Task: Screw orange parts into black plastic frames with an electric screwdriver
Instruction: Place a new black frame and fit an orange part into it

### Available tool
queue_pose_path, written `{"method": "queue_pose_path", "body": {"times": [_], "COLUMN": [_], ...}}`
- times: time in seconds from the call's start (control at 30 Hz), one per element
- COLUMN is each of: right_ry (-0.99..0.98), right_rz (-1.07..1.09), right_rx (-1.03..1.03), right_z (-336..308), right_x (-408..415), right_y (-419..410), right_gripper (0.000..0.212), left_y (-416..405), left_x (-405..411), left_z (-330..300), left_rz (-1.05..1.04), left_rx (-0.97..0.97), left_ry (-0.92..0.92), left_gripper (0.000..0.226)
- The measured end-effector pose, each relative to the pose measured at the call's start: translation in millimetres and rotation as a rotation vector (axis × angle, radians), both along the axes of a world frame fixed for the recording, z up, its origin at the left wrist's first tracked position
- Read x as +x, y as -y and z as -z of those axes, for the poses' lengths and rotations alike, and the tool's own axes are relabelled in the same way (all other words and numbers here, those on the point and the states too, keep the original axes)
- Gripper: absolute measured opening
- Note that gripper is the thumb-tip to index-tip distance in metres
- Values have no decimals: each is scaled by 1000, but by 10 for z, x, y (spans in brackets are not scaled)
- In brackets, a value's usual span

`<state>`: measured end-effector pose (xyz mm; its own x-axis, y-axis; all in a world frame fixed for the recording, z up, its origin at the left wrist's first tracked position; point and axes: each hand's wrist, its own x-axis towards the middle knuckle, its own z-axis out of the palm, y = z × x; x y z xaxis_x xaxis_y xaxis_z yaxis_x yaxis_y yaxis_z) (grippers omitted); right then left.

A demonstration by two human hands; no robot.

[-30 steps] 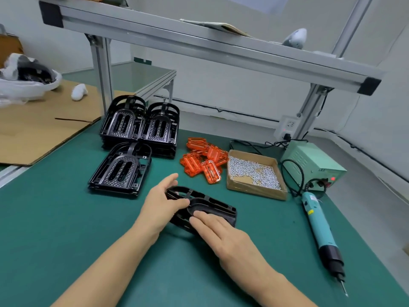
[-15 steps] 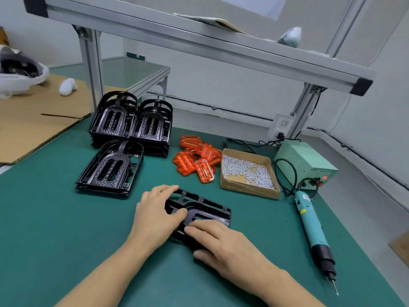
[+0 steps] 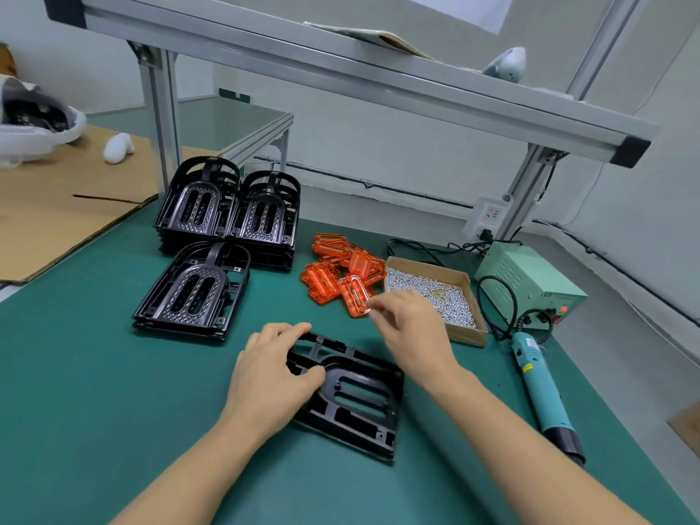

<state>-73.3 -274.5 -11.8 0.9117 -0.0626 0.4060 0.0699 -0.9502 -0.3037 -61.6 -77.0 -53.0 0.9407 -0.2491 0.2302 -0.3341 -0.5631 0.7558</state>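
A black plastic frame [image 3: 352, 395] is lying flat on the green worktop [image 3: 94, 392], right in front of the person. The left hand [image 3: 271, 373] is holding the frame at its left end, with the fingers curled over the far edge and the thumb pressing on the top. The right hand [image 3: 414, 331] is hanging in the air above the far right corner of the frame. Its fingers are loosely bent and are holding nothing, and the fingertips are reaching just beside the nearest piece in the pile of orange parts [image 3: 342, 274].

The orange parts are lying in a heap behind the frame, between the black stacks and a cardboard box of screws [image 3: 435, 293]. The box is sitting open, touching the right side of the heap, and the right hand is hiding part of its near edge.

Three stacks of black frames [image 3: 223, 236] are sitting to the left, two at the back and one nearer.

The electric screwdriver [image 3: 541, 392] is lying on the worktop at the right, well apart from both hands, with its tip pointing toward the person. Its cord is running back to a pale green power box [image 3: 530, 286] with a small red light showing.
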Motion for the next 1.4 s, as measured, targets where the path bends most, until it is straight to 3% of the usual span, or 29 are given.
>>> {"method": "queue_pose_path", "body": {"times": [0.23, 0.43, 0.57, 0.73, 0.9, 1.07, 1.23, 1.4], "right_ry": [-154, -216, -95, 78, 73, 34, -48, -193], "right_rz": [275, 345, 244, 3, -145, -270, -275, -180], "right_rx": [-368, -369, -177, 348, 554, 587, 589, 612], "right_z": [-21, 24, -2, -204, -359, -447, -360, -153], "right_x": [662, 812, 696, 235, -187, -386, -438, -511], "right_y": [-59, -111, 12, 67, 11, -15, 48, 121], "right_gripper": [22, 4, 15, 14, 16, 19, 15, 11], "left_y": [0, -22, -22, -11, 94, 114, 67, -74], "left_x": [-31, -21, -27, -1, -56, -144, -149, -40], "left_z": [-16, -28, -53, -178, -354, -378, -360, -289], "left_rz": [-40, -27, -27, -23, 113, 246, 256, 235], "left_rx": [96, 93, 81, -162, -468, -607, -542, -168], "left_ry": [97, 96, 101, 94, 9, -82, -87, -40], "left_gripper": [46, 44, 40, 32, 40, 42, 35, 40]}}
